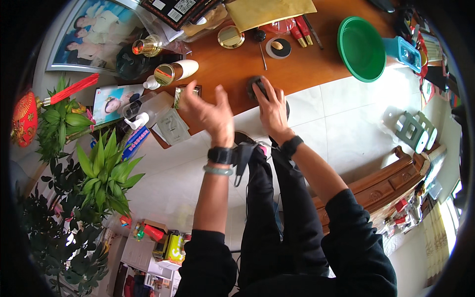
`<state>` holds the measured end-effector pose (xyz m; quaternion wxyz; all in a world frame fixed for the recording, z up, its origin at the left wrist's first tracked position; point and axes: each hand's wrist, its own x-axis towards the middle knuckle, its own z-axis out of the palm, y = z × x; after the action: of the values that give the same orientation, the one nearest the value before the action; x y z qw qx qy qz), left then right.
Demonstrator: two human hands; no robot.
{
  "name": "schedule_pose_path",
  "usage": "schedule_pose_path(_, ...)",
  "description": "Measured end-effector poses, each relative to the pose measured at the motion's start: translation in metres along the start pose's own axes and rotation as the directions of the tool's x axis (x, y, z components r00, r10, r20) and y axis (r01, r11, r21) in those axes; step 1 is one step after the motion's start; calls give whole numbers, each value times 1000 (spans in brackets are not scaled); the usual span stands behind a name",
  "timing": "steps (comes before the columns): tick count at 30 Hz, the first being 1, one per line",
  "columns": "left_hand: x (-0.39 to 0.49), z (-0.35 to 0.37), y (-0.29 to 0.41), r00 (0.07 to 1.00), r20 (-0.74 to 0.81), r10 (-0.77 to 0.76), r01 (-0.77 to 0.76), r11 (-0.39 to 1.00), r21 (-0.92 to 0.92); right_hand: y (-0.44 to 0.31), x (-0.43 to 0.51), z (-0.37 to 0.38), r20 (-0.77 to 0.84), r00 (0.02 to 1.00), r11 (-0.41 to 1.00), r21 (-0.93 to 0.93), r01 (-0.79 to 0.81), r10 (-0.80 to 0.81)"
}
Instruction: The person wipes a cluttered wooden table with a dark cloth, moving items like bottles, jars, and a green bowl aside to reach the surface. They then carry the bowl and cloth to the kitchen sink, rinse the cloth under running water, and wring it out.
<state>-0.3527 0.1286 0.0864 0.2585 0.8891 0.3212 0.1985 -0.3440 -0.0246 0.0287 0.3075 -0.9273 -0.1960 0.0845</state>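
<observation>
My right hand (pixel 272 107) rests at the front edge of the wooden table (pixel 308 70), its fingers pressed over a dark grey, wadded cloth or sponge (pixel 254 89). My left hand (pixel 215 117) hangs slightly blurred near the same edge, fingers spread and nothing in them. Behind its fingertips sits a small gold-framed case (pixel 182 94), partly covered by the hand. Just beyond my right hand lie a thin metal-stemmed applicator (pixel 263 55) with a black head and a round black compact (pixel 279 48) with a tan puff on it.
At the right a green plastic basin (pixel 362 50) overhangs the table edge. Flat sachets (pixel 172 127), a pump bottle (pixel 138 121) and a gold-capped bottle (pixel 164 74) stand left. Red tubes (pixel 300 32) and a yellow envelope (pixel 272 13) lie at the back. Potted plants (pixel 107 169) crowd the left.
</observation>
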Motion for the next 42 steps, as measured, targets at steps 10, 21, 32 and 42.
schedule_pose_path(10,13,-19,-68,959,230,-168,101,956,276,-34,23,30,260,889,914,-51,403,-377)
schedule_pose_path(21,-22,-54,-74,941,203,-272,303,942,-146,-57,48,76,-43,960,958,57,280,-278)
schedule_pose_path(32,-32,-48,-35,923,331,-195,274,939,-210,-5,24,23,140,961,937,-229,265,-238)
schedule_pose_path(42,-8,33,12,963,269,-24,87,971,-224,92,6,-54,-123,985,981,-167,97,-119)
